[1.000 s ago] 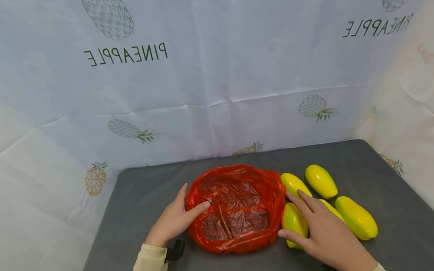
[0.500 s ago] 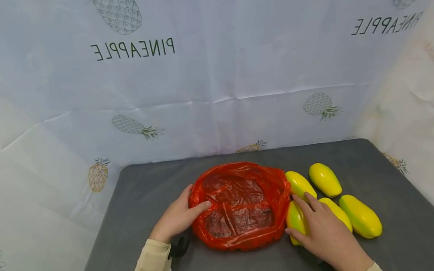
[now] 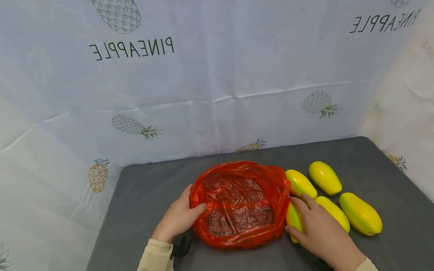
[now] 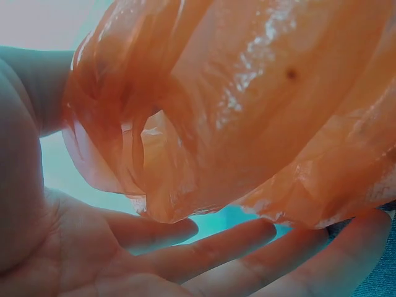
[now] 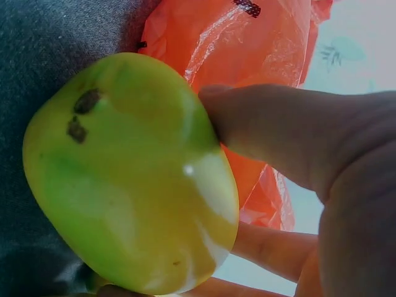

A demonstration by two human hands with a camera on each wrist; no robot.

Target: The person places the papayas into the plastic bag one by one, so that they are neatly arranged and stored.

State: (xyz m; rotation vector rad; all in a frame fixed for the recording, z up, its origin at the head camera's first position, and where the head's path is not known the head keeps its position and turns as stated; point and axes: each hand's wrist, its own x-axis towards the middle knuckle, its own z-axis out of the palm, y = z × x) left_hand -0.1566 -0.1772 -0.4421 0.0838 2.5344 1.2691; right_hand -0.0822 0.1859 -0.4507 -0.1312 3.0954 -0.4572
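A red plastic bag (image 3: pixel 237 203) lies with its mouth spread open in the middle of the table in the head view. My left hand (image 3: pixel 179 217) holds its left rim, the thumb over the edge and the fingers along the outside. In the left wrist view those fingers (image 4: pixel 247 260) stretch nearly straight under the bag. On the bag's right, my right hand (image 3: pixel 322 232) grips a yellow-green mango (image 5: pixel 136 173) between thumb and fingers. The right wrist view shows the thumb on the mango's side, with dark spots at one end.
Several more mangoes lie on the dark grey table (image 3: pixel 150 181) to the right: one mango (image 3: pixel 301 184) against the bag, another mango (image 3: pixel 361 214) outermost. A pineapple-print cloth (image 3: pixel 211 75) hangs behind the table and at both sides.
My right hand has settled further over the near mango, covering more of it. The left hand has stayed at the bag's rim. The head view has shifted slightly.
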